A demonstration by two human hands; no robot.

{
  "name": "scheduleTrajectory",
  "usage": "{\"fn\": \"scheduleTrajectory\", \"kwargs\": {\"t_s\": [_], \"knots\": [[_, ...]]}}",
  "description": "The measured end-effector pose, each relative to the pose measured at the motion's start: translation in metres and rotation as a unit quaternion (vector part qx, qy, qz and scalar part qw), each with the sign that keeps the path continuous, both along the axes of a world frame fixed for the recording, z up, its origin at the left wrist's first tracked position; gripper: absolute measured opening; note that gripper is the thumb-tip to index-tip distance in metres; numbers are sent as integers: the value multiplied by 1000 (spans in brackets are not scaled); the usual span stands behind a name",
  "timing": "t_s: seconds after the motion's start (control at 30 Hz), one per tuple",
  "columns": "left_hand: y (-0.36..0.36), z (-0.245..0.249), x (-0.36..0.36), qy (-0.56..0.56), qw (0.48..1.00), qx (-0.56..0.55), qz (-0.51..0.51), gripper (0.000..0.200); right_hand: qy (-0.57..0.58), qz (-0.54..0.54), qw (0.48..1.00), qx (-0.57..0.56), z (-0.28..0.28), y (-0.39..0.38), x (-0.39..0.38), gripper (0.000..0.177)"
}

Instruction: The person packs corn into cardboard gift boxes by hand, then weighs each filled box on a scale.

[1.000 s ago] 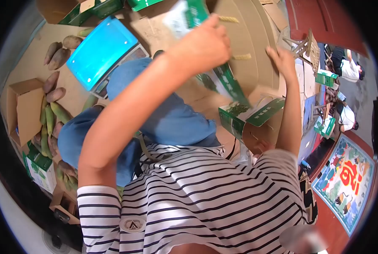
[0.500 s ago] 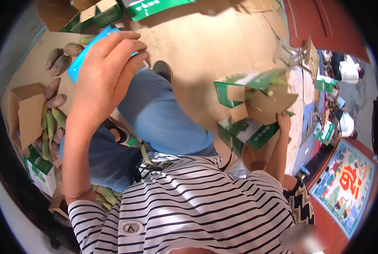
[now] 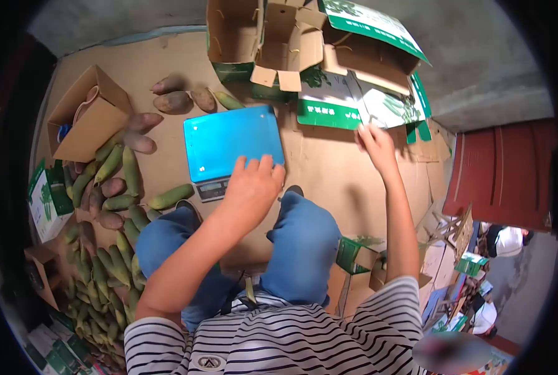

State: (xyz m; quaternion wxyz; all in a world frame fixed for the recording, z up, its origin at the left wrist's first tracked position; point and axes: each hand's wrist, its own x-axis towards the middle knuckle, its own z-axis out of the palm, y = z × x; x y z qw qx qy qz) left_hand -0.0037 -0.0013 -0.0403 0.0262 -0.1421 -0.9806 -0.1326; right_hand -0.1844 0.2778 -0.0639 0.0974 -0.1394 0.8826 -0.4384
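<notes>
My left hand (image 3: 252,187) lies over the near right corner of a digital scale with a blue plate (image 3: 232,140), its fingers spread and touching the plate's edge. Part of the scale's display (image 3: 211,190) shows beside the hand. Ahead on the right, my right hand (image 3: 377,147) has its fingers bent at the lower edge of a green-and-white cardboard box (image 3: 330,114) and seems to pinch it; the fingertips are small and partly hidden. Nothing rests on the blue plate.
Purplish roots (image 3: 173,102) and long green vegetables (image 3: 109,164) lie on the cardboard-covered floor to the left, near a brown carton (image 3: 104,94). Open cartons (image 3: 235,31) stand at the back. Another green box (image 3: 356,255) is beside my right knee. Other people sit far right.
The view has swung toward the scale and back boxes. My left hand has come down onto the plate's near edge. My right hand has left the box at my side for the one ahead.
</notes>
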Motion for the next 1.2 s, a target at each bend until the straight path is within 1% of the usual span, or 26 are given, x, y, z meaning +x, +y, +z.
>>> {"fn": "scheduleTrajectory", "kwargs": {"t_s": [0.03,0.1,0.13,0.17,0.23,0.3,0.37,0.43,0.47,0.5,0.57,0.6,0.63,0.67,0.7,0.73,0.77,0.83,0.9,0.93,0.97,1.03,1.07,1.13,1.17,1.2], "knots": [[-4,0,3,-1,1000,-5,4,30,21,33,999,-20,-13,-16,-36,26],[-9,0,5,-6,1000,-15,11,31,-45,-72,982,-167,-6,-57,-86,26],[-12,1,5,-13,1000,-26,12,34,-50,-102,968,-223,-5,-69,-114,25],[-13,1,6,-8,999,-28,14,34,-55,-131,950,-278,-5,-79,-142,25],[-11,-1,7,0,999,-32,20,36,-101,-210,900,-367,-7,-84,-198,27],[-8,-3,8,-1,1000,-25,8,39,-162,-301,830,-440,5,-98,-227,50],[-4,-5,7,-4,1000,-15,-1,39,-196,-285,808,-477,5,-97,-249,60],[-2,-8,7,10,1000,-20,5,36,-201,-263,799,-501,-3,-89,-269,63],[-2,-9,7,9,1000,-19,7,35,-197,-243,809,-497,-9,-81,-281,65],[-2,-9,7,9,1000,-18,7,34,-194,-233,801,-517,-10,-73,-285,66],[-3,-9,6,18,999,-27,9,32,-148,-230,823,-499,-3,-59,-273,58],[-2,-9,6,22,999,-30,9,32,-164,-182,794,-557,-18,-27,-281,54],[-2,-10,6,24,999,-33,8,31,-179,-134,760,-611,-46,22,-297,50],[-1,-10,6,24,999,-35,7,31,-209,-127,674,-697,-75,86,-312,47],[-1,-10,7,25,999,-37,7,30,-137,-224,718,-644,-55,92,-274,43],[-1,-10,8,25,999,-35,10,30,-77,-327,753,-566,-33,97,-234,40],[0,-10,8,24,999,-32,11,30,29,-349,805,-479,-34,119,-202,39],[0,-10,11,24,999,-27,11,30,148,-458,778,-404,-16,121,-133,42],[0,-11,13,26,999,-20,11,30,46,-420,795,-436,-15,151,-91,40],[0,-11,14,31,999,-22,10,29,-35,-346,831,-433,-7,157,-77,46],[-1,-10,15,38,999,-25,10,27,-63,-351,871,-339,-1,161,-64,54],[1,-10,14,44,999,-19,5,24,-118,-297,923,-215,-1,164,-62,58],[3,-11,13,41,999,-11,2,22,-100,-297,919,-239,-5,162,-65,55],[4,-18,19,36,999,-3,5,18,7,-250,957,-149,13,163,-77,54],[7,-23,20,37,999,-5,9,16,52,-215,969,-109,19,150,-82,53],[6,-26,20,42,999,-9,14,15,83,-191,967,-143,51,89,-52,46]]}}
